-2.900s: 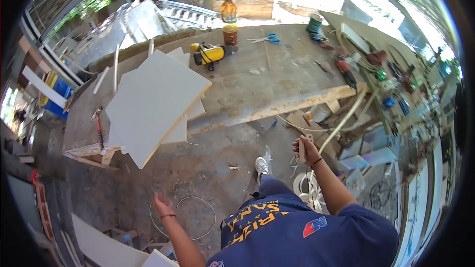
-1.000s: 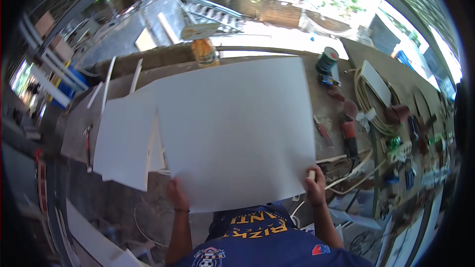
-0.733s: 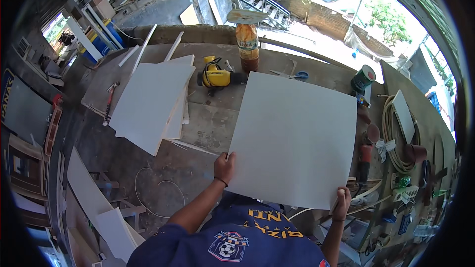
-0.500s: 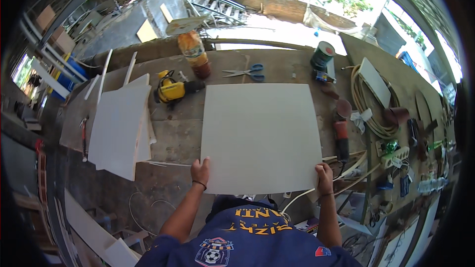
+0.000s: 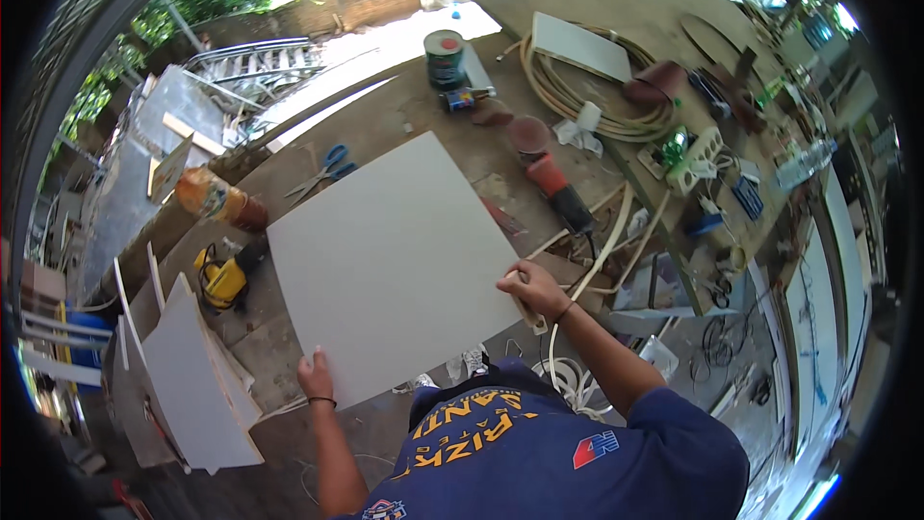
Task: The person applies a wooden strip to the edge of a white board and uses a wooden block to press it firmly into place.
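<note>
A large white square panel point(image 5: 385, 260) lies on the workbench, its near edge toward my body. At the panel's near left edge, my left hand point(image 5: 316, 377) grips the board with the thumb on top. My right hand point(image 5: 537, 291) is closed around a short, tan, wooden-looking handled tool point(image 5: 528, 316) beside the panel's right corner. Its working end is hidden, so its exact kind cannot be told.
Blue-handled scissors point(image 5: 327, 170), a bottle point(image 5: 219, 200) and a yellow power tool point(image 5: 223, 277) lie beyond and left of the panel. Rightward are a red-and-black sander point(image 5: 558, 191), a can point(image 5: 445, 60) and a coiled hose point(image 5: 616, 125). More white panels point(image 5: 197, 376) lie at left.
The view has turned right, so the panel appears rotated. My right hand has left the panel's right edge and now holds the tan tool. My left hand stays on the panel.
</note>
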`<control>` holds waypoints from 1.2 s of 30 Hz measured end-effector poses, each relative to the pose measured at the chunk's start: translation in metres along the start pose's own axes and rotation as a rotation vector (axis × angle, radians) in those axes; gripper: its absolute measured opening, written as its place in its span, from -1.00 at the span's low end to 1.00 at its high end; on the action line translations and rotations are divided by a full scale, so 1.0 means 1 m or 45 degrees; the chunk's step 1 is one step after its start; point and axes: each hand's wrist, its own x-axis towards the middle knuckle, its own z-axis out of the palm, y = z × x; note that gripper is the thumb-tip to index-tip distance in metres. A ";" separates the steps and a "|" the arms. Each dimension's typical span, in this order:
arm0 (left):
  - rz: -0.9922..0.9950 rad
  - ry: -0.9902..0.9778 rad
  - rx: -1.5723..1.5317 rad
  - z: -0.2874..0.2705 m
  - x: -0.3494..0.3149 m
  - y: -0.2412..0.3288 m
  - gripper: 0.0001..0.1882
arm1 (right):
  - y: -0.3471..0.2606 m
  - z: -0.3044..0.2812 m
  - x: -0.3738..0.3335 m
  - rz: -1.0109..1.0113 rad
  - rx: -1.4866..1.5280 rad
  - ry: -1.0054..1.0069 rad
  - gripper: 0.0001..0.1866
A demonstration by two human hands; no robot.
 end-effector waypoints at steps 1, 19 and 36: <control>0.023 -0.019 0.013 -0.002 0.006 -0.007 -0.54 | -0.001 0.003 0.000 -0.020 -0.016 -0.029 -0.53; -0.219 0.025 -0.334 0.004 0.041 -0.047 -0.41 | -0.022 -0.038 0.079 -0.070 -0.192 -0.152 -0.32; -0.038 0.118 0.052 0.008 0.022 -0.018 -0.47 | -0.003 -0.027 0.146 -0.088 -0.795 0.396 -0.25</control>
